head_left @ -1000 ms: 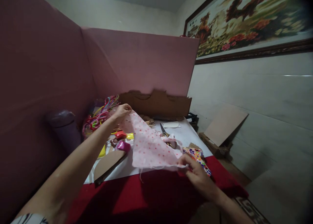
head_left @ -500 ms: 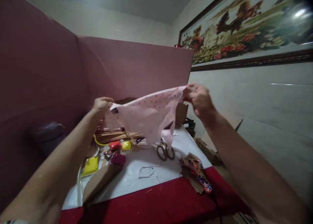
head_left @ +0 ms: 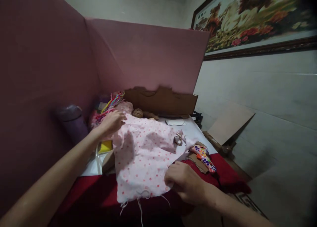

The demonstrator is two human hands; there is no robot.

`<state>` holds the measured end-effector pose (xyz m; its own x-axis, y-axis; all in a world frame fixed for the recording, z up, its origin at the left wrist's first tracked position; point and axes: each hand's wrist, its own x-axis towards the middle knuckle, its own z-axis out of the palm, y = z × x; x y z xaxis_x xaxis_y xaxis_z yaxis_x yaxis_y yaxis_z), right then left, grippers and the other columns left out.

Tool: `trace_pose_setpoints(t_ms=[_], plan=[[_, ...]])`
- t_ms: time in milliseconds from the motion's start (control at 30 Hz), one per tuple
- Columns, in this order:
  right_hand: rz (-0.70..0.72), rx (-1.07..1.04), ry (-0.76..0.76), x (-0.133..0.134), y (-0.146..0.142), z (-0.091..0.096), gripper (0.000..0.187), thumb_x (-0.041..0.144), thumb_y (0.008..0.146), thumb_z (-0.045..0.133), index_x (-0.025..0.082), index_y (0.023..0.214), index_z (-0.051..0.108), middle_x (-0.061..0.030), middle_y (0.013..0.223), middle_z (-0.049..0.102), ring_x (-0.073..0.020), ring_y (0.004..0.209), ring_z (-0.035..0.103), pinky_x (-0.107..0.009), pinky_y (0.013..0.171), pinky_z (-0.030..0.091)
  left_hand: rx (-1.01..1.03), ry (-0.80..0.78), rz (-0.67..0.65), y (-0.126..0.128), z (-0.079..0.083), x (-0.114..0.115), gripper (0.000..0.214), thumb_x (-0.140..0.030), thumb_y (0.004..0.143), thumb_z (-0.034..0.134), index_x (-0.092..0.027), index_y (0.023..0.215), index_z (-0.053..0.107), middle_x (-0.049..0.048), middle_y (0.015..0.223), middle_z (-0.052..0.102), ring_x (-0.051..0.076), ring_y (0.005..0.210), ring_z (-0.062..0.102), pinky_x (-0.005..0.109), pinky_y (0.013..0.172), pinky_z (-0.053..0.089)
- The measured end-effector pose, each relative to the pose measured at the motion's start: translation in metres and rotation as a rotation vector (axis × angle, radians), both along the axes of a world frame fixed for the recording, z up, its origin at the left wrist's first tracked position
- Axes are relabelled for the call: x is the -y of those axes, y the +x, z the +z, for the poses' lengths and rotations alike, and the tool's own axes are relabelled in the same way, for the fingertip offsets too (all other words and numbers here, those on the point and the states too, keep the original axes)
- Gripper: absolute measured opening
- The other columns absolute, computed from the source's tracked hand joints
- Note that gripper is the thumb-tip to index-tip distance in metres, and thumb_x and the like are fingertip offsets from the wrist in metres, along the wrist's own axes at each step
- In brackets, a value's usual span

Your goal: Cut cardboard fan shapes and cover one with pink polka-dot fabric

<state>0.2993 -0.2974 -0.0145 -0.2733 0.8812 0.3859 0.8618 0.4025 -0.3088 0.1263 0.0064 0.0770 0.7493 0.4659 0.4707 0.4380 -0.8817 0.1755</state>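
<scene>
A pink cloth with small red dots (head_left: 143, 151) lies spread over the table, its frayed front edge hanging over the red table cover (head_left: 94, 190). My left hand (head_left: 111, 123) rests on the cloth's far left corner, fingers curled on it. My right hand (head_left: 182, 182) is closed on the cloth's near right edge. A scissors handle (head_left: 177, 139) pokes out from under the cloth on the right. A piece of bright patterned fabric (head_left: 204, 156) lies just right of the cloth.
Pink partition boards (head_left: 148, 55) wall the table at the left and back. Brown cardboard (head_left: 160, 99) leans at the back, with a ball of twine (head_left: 137, 113) and coloured cords (head_left: 111, 104) near it. A yellow item (head_left: 105, 146) and a purple cylinder (head_left: 71, 121) sit at the left.
The cloth was held up in the air between both hands; now it lies flat on the table, covering the scissors and small items. Both hands came down with it.
</scene>
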Motion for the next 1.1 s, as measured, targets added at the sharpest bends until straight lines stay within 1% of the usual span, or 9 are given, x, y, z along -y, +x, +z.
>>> trace_pose_setpoints(t_ms=[100, 200, 267, 333, 400, 500, 700, 900, 1100], plan=[[-0.054, -0.098, -0.014, 0.007, -0.003, -0.021, 0.023, 0.005, 0.061, 0.047, 0.019, 0.076, 0.057, -0.0019, 0.072, 0.064, -0.0160, 0.068, 0.055, -0.029, 0.065, 0.034, -0.064, -0.028, -0.147, -0.011, -0.024, 0.069, 0.015, -0.027, 0.080, 0.056, -0.018, 0.075, 0.067, 0.0069, 0.083, 0.068, 0.020, 0.082, 0.058, 0.032, 0.076, 0.043], [-0.113, -0.206, -0.002, 0.015, -0.004, -0.027, 0.025, 0.004, 0.061, 0.047, 0.019, 0.077, 0.059, -0.0023, 0.073, 0.065, -0.0160, 0.070, 0.054, -0.028, 0.064, 0.034, -0.121, -0.126, -0.243, -0.028, -0.060, 0.151, 0.018, -0.030, 0.074, 0.065, -0.019, 0.088, 0.063, 0.0044, 0.087, 0.067, 0.019, 0.078, 0.059, 0.030, 0.067, 0.046], [-0.101, -0.252, 0.026, 0.019, -0.005, -0.028, 0.020, 0.006, 0.066, 0.048, 0.019, 0.077, 0.059, -0.0024, 0.072, 0.065, -0.0159, 0.069, 0.054, -0.027, 0.063, 0.035, -0.195, -0.025, -0.239, -0.041, -0.088, 0.192, 0.028, -0.030, 0.067, 0.071, -0.020, 0.092, 0.062, 0.0054, 0.094, 0.066, 0.025, 0.086, 0.059, 0.038, 0.071, 0.046], [-0.028, -0.271, 0.070, 0.022, -0.008, -0.032, 0.014, 0.010, 0.073, 0.050, 0.019, 0.079, 0.059, -0.0027, 0.071, 0.065, -0.0156, 0.068, 0.055, -0.028, 0.063, 0.036, -0.138, 0.133, -0.171, -0.056, -0.112, 0.212, 0.025, -0.014, 0.075, 0.060, -0.019, 0.099, 0.061, 0.0068, 0.094, 0.068, 0.026, 0.087, 0.061, 0.042, 0.075, 0.046], [0.054, -0.267, 0.114, 0.024, -0.012, -0.036, 0.009, 0.015, 0.078, 0.050, 0.019, 0.080, 0.059, -0.0033, 0.071, 0.064, -0.0157, 0.068, 0.055, -0.028, 0.064, 0.037, -0.024, 0.207, -0.175, -0.070, -0.127, 0.215, 0.029, -0.005, 0.078, 0.050, -0.017, 0.103, 0.059, 0.0077, 0.099, 0.068, 0.024, 0.093, 0.061, 0.041, 0.081, 0.045], [0.098, -0.239, 0.154, 0.026, -0.019, -0.044, 0.010, 0.016, 0.081, 0.047, 0.019, 0.082, 0.057, -0.0043, 0.071, 0.062, -0.0168, 0.070, 0.055, -0.030, 0.065, 0.037, 0.074, 0.316, -0.182, -0.089, -0.136, 0.204, 0.024, -0.006, 0.084, 0.045, -0.017, 0.098, 0.060, 0.0073, 0.098, 0.070, 0.022, 0.093, 0.062, 0.036, 0.079, 0.047], [-0.029, -0.197, 0.143, 0.026, -0.021, -0.057, 0.030, 0.012, 0.074, 0.048, 0.020, 0.100, 0.059, -0.0083, 0.091, 0.059, -0.0218, 0.084, 0.053, -0.035, 0.070, 0.040, 0.161, 0.385, -0.141, -0.112, -0.139, 0.192, 0.026, -0.005, 0.083, 0.046, -0.018, 0.098, 0.063, 0.0078, 0.099, 0.071, 0.021, 0.093, 0.065, 0.035, 0.079, 0.051], [0.021, -0.257, 0.192, 0.027, -0.017, -0.057, 0.013, 0.022, 0.085, 0.047, 0.022, 0.090, 0.059, -0.0066, 0.097, 0.063, -0.0227, 0.098, 0.056, -0.038, 0.083, 0.041, 0.185, 0.276, -0.248, -0.123, -0.146, 0.187, 0.028, -0.003, 0.080, 0.052, -0.020, 0.101, 0.061, 0.0079, 0.109, 0.069, 0.025, 0.113, 0.057, 0.040, 0.090, 0.048], [0.018, -0.188, 0.047, 0.030, -0.009, -0.038, 0.026, 0.011, 0.082, 0.045, 0.021, 0.106, 0.052, -0.0087, 0.111, 0.063, -0.0194, 0.103, 0.057, -0.034, 0.086, 0.042, 0.136, 0.041, -0.343, -0.121, -0.144, 0.180, 0.025, -0.006, 0.087, 0.044, -0.021, 0.103, 0.057, 0.0054, 0.104, 0.071, 0.019, 0.106, 0.062, 0.040, 0.097, 0.044]])
